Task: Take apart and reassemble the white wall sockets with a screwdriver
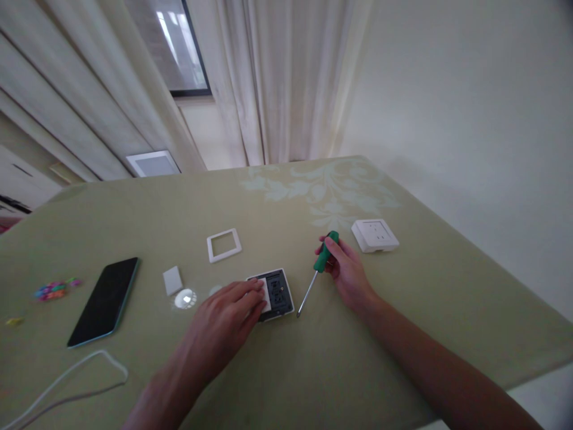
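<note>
A wall switch (280,294) lies on the table with its dark inner frame bare and a white rocker piece (267,297) on its left half. My left hand (230,310) is closed over that left side, fingertips together on the rocker piece; its grip underneath is hidden. In my right hand (347,269) is a screwdriver with a green handle (323,257). Its metal shaft slants down to the left, and the tip is just right of the switch, apart from it. Left of the switch are a loose white rocker cap (172,280) and a white cover frame (224,258).
A white wall socket (375,235) stands at the right. To the left lie a black phone (105,303), a pale cable (102,352) and small colourful pieces (56,290). The cloth-covered table (286,382) meets a wall on the right and curtains (304,77) behind.
</note>
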Demonstrator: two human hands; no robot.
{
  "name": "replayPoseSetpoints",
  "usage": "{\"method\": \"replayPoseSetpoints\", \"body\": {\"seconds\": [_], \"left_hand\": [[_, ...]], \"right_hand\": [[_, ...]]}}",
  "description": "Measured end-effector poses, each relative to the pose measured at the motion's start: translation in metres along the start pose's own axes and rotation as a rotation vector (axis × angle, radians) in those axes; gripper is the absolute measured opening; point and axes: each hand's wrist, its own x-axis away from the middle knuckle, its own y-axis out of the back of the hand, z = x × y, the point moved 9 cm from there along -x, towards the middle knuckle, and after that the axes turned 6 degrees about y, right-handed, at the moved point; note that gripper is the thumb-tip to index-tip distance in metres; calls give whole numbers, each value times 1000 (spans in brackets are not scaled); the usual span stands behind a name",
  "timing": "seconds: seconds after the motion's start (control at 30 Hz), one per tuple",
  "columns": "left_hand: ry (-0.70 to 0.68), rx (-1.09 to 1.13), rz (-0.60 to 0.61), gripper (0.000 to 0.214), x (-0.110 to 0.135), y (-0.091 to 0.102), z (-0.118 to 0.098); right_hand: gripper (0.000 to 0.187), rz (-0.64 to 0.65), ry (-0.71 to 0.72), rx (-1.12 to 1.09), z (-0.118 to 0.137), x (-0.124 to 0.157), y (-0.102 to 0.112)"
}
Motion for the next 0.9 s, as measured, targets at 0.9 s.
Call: {"method": "replayPoseSetpoints", "body": {"seconds": [0.9], "left_hand": [[536, -101, 75, 50, 56, 47, 158]], "right_hand": [[45, 31, 33, -9, -2, -6, -3]]}}
